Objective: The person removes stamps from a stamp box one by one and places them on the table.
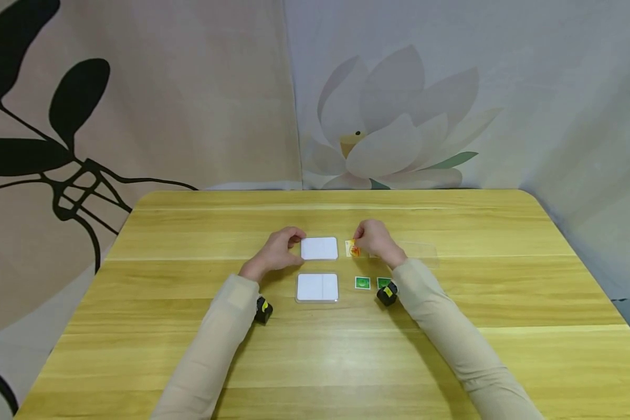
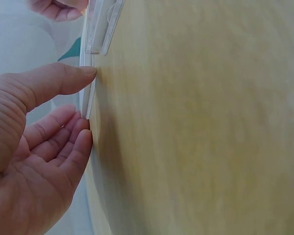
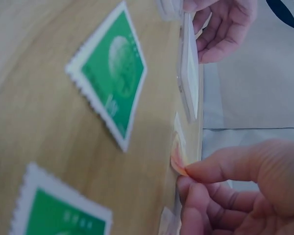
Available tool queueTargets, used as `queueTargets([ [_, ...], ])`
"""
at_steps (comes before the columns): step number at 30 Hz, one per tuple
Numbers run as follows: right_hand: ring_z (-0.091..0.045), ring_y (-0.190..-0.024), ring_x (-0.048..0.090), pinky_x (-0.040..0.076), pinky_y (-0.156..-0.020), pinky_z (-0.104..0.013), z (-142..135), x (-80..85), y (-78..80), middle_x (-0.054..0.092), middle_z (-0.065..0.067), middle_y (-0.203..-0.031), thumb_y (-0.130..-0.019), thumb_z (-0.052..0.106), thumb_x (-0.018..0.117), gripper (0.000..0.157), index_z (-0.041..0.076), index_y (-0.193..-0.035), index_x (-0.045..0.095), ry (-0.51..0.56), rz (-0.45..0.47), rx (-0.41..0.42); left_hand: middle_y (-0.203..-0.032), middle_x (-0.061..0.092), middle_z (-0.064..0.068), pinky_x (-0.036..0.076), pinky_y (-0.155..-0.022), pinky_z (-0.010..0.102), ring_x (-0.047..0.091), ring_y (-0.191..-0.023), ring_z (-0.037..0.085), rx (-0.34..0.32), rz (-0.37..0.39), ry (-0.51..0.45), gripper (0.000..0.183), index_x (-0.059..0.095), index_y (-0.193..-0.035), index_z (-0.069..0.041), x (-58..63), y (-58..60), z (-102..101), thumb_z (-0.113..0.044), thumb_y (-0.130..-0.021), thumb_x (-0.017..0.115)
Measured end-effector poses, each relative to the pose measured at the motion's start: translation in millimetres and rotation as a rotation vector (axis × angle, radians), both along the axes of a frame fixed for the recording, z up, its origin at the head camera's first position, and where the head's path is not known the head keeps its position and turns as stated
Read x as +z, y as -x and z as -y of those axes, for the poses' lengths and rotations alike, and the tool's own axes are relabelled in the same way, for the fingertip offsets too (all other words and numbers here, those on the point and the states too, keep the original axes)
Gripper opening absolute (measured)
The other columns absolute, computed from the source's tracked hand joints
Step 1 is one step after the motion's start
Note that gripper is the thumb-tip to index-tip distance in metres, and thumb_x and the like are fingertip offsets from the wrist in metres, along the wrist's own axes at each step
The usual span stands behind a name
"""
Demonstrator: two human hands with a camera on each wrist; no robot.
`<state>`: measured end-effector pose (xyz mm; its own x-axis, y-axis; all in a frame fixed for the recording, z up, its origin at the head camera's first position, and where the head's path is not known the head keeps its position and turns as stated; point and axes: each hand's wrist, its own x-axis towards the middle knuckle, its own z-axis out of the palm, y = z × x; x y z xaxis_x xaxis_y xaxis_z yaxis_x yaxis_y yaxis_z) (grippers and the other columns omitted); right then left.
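My left hand [image 1: 275,252] holds the left end of the farther flat clear case with a white face [image 1: 319,248], thumb at the near corner and fingers at the far one. That case [image 2: 87,100] shows edge-on in the left wrist view. To its right, my right hand [image 1: 376,240] pinches a small white-bordered stamp with an orange and yellow picture [image 1: 350,249] between thumb and forefinger. In the right wrist view, the fingertips cover one end of this stamp [image 3: 177,155], close over the table.
A second clear case with a white inside [image 1: 315,288] lies nearer me. Right of it are two green stamps with perforated white borders, one [image 1: 363,283] fully visible, the other [image 1: 382,282] partly behind my right wrist camera. A transparent sleeve [image 1: 424,254] lies beyond the right wrist.
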<state>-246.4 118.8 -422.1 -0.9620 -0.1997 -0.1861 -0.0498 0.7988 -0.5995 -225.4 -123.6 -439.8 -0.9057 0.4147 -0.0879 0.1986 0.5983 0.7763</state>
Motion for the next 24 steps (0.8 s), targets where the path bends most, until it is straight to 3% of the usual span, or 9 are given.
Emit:
queueTargets([
  [18,-0.018,-0.065,0.05,0.042,-0.053,-0.022,5.6,-0.2,1.1,0.059,-0.012,-0.082,-0.079,-0.002,0.064,0.007,-0.001,-0.086,0.061,-0.077,0.045,-0.029,-0.122,0.052,0.018,0.042,-0.099,0.04,0.049,-0.113,0.031,0.008,0.016,0.009,0.052,0.05,-0.122,0.005,2.7,-1.2,-0.6,0.0,-0.075,0.073],
  [24,-0.02,-0.067,0.05,0.043,-0.055,-0.024,1.1,-0.2,-1.7,0.06,-0.014,-0.084,-0.08,-0.002,0.063,0.01,-0.002,-0.089,0.06,-0.031,-0.008,-0.022,-0.123,0.05,0.019,0.041,-0.1,0.04,0.047,-0.114,0.032,0.012,0.008,0.009,0.056,0.048,-0.124,0.006,3.5,-3.5,-3.3,-0.002,-0.075,0.073],
])
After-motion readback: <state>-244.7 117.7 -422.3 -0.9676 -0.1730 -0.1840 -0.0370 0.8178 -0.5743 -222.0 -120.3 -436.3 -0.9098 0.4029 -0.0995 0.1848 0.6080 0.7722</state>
